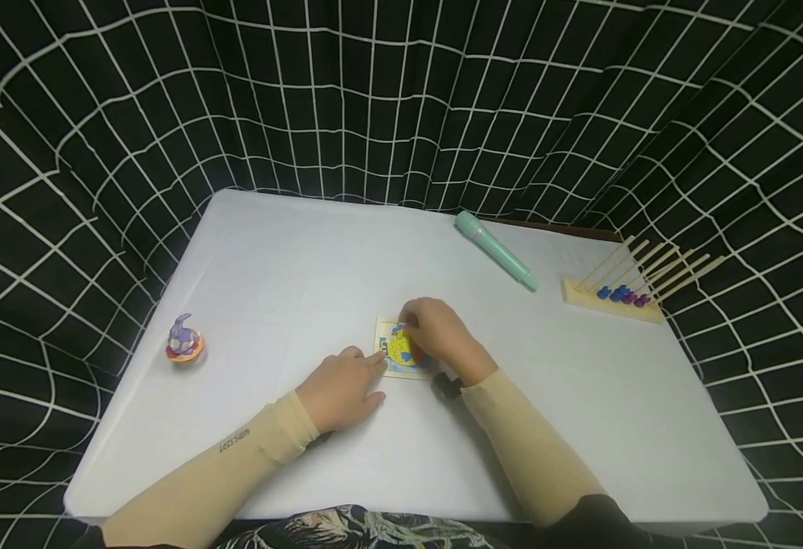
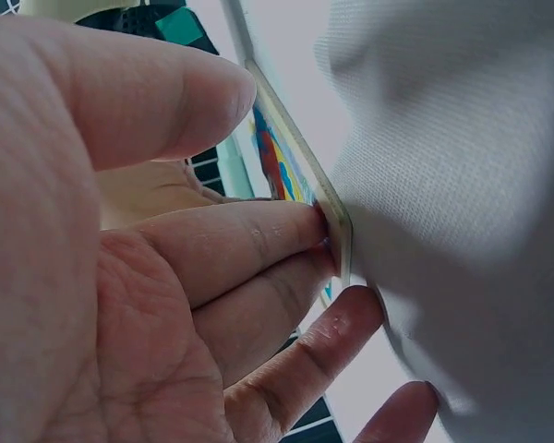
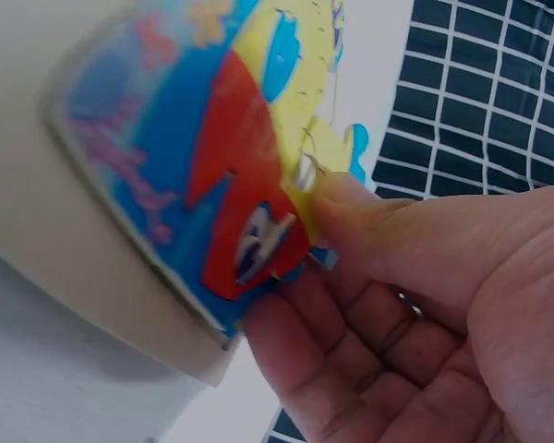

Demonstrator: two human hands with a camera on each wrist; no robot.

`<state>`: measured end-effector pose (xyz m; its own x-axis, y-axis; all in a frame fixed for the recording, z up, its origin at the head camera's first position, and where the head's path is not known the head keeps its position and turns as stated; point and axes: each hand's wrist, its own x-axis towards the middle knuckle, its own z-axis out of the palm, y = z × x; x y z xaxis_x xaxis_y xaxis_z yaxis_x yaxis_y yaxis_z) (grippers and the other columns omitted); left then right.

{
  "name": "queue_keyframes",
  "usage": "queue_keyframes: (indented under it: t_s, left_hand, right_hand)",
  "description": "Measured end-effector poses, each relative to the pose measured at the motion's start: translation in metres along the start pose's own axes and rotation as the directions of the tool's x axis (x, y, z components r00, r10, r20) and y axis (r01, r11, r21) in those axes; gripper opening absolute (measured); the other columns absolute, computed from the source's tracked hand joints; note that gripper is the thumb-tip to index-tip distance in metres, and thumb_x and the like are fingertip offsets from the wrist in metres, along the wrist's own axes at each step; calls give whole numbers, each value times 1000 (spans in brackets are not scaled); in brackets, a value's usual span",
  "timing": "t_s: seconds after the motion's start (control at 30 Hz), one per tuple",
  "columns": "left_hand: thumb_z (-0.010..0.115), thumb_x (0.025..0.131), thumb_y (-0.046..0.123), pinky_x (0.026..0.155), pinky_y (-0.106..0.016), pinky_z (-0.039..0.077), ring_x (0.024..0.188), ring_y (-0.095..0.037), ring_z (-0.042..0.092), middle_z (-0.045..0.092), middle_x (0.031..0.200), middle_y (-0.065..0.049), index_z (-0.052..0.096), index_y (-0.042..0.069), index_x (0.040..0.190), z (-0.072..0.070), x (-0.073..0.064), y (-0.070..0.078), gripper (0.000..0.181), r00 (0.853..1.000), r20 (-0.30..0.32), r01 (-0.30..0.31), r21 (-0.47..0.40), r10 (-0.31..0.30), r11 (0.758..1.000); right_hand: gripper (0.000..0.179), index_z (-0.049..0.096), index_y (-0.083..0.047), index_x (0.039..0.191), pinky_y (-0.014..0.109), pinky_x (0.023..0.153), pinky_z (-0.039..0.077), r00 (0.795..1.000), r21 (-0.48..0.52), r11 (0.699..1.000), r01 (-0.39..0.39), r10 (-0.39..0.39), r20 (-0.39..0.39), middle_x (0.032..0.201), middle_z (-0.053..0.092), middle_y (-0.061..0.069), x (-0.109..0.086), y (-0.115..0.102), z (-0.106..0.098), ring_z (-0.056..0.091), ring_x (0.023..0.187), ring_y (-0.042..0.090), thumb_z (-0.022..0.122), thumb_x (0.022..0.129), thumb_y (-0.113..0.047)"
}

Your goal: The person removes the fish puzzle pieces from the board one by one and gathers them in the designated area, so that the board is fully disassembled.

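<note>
A small fish picture puzzle board (image 1: 379,329) with a pale rim lies flat near the middle of the white table. My left hand (image 1: 342,390) rests on its left side, straight fingertips touching the edge; the left wrist view shows those fingers (image 2: 268,235) against the board's rim. Over the board's right part, my right hand (image 1: 438,332) pinches a yellow puzzle piece (image 3: 325,140) between thumb and fingers. That piece looks tilted up from the board. Beside it a red piece (image 3: 245,138) with an eye shows on the blue background. The right fingertips are partly hidden.
A mint-green toy microphone (image 1: 497,250) lies toward the back right. Near the right edge stands a wooden peg rack (image 1: 610,305) with blue and purple beads. A purple toy figure (image 1: 183,339) on an orange-rimmed base sits at the left. Black gridded cloth (image 1: 374,99) surrounds the table.
</note>
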<state>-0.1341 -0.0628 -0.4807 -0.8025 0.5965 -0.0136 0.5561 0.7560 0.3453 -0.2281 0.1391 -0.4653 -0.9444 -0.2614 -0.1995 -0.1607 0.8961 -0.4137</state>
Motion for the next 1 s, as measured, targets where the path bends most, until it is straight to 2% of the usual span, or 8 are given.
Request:
queue_keyframes:
  t_s: [0.2, 0.43, 0.57, 0.67, 0.77, 0.9, 1.0]
  left_hand:
    - [73, 103, 31, 92, -53, 61, 123, -38, 68, 65, 154, -14, 67, -1, 146, -1, 0, 1, 53, 1000, 7, 2, -6, -2, 1000]
    - [73, 103, 30, 90, -55, 62, 122, -39, 68, 66, 153, -15, 68, -2, 145, -1, 0, 0, 53, 1000, -5, -9, -3, 9, 1000]
    - [73, 103, 30, 89, -55, 62, 120, -38, 69, 66, 153, -15, 69, -1, 144, -1, 0, 1, 52, 1000, -4, -6, -6, 6, 1000]
    - [73, 103, 30, 89, -54, 62, 119, -38, 69, 67, 153, -14, 69, -1, 143, -1, 1, 1, 51, 1000, -3, -6, -6, 6, 1000]
    - [74, 103, 30, 89, -54, 62, 119, -38, 69, 67, 153, -14, 69, -1, 143, -1, 1, 1, 51, 1000, -1, -4, -7, 4, 1000]
    - [73, 104, 30, 91, -55, 62, 121, -39, 68, 66, 154, -15, 68, -1, 144, -2, 0, 2, 51, 1000, 5, 2, -16, -2, 1000]
    - [73, 104, 30, 93, -56, 61, 124, -40, 68, 65, 155, -15, 68, -1, 145, -2, 0, 2, 52, 1000, 7, 6, -21, -5, 1000]
  right_hand:
    - [19, 82, -13, 117, 46, 109, 57, 999, -47, 998, -38, 40, 33, 117, 80, 5, 0, -4, -7, 68, 106, 24, 78, 99, -8]
    - [10, 81, -13, 109, 42, 97, 60, 999, -63, 998, 24, -22, 33, 97, 78, 1, -5, 0, -12, 68, 93, 22, 77, 101, -9]
    - [11, 80, -13, 111, 39, 93, 60, 999, -44, 998, 39, -37, 39, 95, 76, 0, -7, 4, -12, 66, 89, 21, 75, 103, -9]
    - [10, 79, -14, 111, 40, 94, 60, 998, -10, 999, 46, -45, 43, 97, 76, 0, -7, 9, -13, 66, 90, 21, 73, 104, -9]
    - [9, 78, -15, 110, 44, 100, 60, 998, 87, 995, 45, -48, 36, 103, 77, 2, -9, 17, -19, 67, 97, 23, 71, 105, -11]
    - [9, 76, -14, 112, 50, 101, 59, 998, 208, 976, 55, -52, -21, 113, 78, 5, -14, 33, -36, 69, 108, 27, 68, 107, -14]
    - [11, 76, -13, 114, 50, 97, 58, 997, 216, 975, 54, -40, -69, 117, 77, 8, -18, 51, -49, 68, 110, 29, 68, 107, -16]
